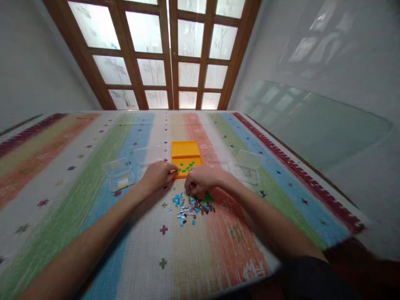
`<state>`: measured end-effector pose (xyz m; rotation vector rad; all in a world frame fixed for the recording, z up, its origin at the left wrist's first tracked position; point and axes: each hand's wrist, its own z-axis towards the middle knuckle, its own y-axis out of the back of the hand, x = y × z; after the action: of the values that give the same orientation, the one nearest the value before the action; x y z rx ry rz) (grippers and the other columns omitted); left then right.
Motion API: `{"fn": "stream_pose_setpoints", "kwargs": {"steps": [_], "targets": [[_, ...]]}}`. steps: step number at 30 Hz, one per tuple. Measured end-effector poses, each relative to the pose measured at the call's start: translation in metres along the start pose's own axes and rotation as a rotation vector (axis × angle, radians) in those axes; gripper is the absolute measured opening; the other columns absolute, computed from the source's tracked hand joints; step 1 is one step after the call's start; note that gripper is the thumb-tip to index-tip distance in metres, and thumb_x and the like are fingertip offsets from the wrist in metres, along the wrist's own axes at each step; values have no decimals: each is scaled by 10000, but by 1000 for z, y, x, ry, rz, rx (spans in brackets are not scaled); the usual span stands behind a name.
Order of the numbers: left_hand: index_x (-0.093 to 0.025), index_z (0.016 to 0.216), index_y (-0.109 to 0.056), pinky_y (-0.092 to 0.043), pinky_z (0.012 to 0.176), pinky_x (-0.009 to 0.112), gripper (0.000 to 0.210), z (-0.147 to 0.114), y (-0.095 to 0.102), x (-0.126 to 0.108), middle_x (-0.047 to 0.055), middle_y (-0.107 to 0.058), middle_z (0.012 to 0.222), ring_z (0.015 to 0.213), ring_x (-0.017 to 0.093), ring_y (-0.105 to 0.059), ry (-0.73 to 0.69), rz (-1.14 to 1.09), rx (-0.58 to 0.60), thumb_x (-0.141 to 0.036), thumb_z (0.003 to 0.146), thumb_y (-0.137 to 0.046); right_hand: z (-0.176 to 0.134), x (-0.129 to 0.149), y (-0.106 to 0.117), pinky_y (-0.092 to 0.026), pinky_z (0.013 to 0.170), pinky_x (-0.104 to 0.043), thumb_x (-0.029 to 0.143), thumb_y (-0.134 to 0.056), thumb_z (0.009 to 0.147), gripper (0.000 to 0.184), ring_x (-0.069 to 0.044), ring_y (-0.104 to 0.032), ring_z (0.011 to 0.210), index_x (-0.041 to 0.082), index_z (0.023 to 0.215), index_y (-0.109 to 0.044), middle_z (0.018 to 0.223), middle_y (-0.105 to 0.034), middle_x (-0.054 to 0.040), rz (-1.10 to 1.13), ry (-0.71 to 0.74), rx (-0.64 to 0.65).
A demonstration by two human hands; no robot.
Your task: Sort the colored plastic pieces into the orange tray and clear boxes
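An open orange plastic box (185,148) lies on the table with its lid folded back, and several green toy bricks (188,167) are scattered in its near half. My left hand (158,174) is at the box's near left corner, its fingers closed over the edge. Just in front of the box, my right hand (201,180) reaches down with curled fingers to the far side of a loose pile of small toy bricks (192,207). Blue, grey, brown and green pieces make up that pile. Whatever the right fingertips pinch is hidden beneath the hand.
Left of my left hand stands an open clear plastic case (121,181) with a few pale yellow and white pieces. Another clear case (246,173) lies open on the right. A striped cloth (140,258) covers the table. Wood-framed glass doors (168,54) stand beyond it.
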<state>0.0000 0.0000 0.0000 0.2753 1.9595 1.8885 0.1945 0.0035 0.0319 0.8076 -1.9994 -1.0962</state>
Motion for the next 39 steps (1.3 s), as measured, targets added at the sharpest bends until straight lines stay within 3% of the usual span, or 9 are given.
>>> {"fn": "stream_pose_setpoints", "kwargs": {"steps": [15, 21, 24, 28, 31, 39], "targets": [[-196, 1095, -847, -491, 718, 329, 291, 0, -7, -2, 125, -825, 888, 780, 261, -731, 217, -109, -72, -325, 956, -627, 2, 1, -2, -388, 646, -275, 146, -755, 841, 200, -147, -643, 725, 194, 1010, -851, 849, -792, -37, -24, -38, -74], [-195, 1068, -854, -481, 713, 338, 276, 0, -8, -2, 147, -820, 902, 821, 287, -733, 210, -113, -78, -311, 949, -635, 1, 4, -2, -374, 625, -269, 127, -724, 843, 172, -142, -612, 697, 177, 965, -836, 842, -781, -41, 6, -48, -94], [-197, 1076, -851, -460, 695, 327, 288, -1, -8, -2, 143, -818, 890, 804, 273, -725, 190, -114, -57, -328, 964, -619, 0, -1, -2, -364, 636, -266, 151, -689, 885, 159, -146, -607, 721, 178, 976, -817, 864, -776, -50, 7, -45, -201], [-182, 1062, -849, -449, 691, 321, 323, -2, -7, -3, 144, -818, 888, 806, 263, -721, 176, -120, -63, -336, 975, -579, 4, -15, -4, -321, 637, -273, 193, -627, 962, 195, -149, -589, 721, 178, 1075, -785, 864, -764, -57, -19, -183, -444], [-159, 1070, -845, -458, 705, 322, 344, -1, -5, -3, 145, -817, 874, 787, 254, -720, 180, -140, -84, -291, 960, -547, 9, -25, -8, -309, 650, -278, 222, -592, 1007, 232, -160, -599, 746, 175, 1163, -758, 870, -760, -62, -22, -314, -552], [-151, 1074, -849, -474, 702, 303, 359, 0, -2, 1, 108, -801, 766, 667, 211, -688, 132, -175, -68, -228, 881, -555, 23, -31, -22, -369, 720, -281, 249, -520, 1057, 295, -206, -662, 895, 183, 1265, -718, 1014, -780, -103, -37, -463, -563]]}}
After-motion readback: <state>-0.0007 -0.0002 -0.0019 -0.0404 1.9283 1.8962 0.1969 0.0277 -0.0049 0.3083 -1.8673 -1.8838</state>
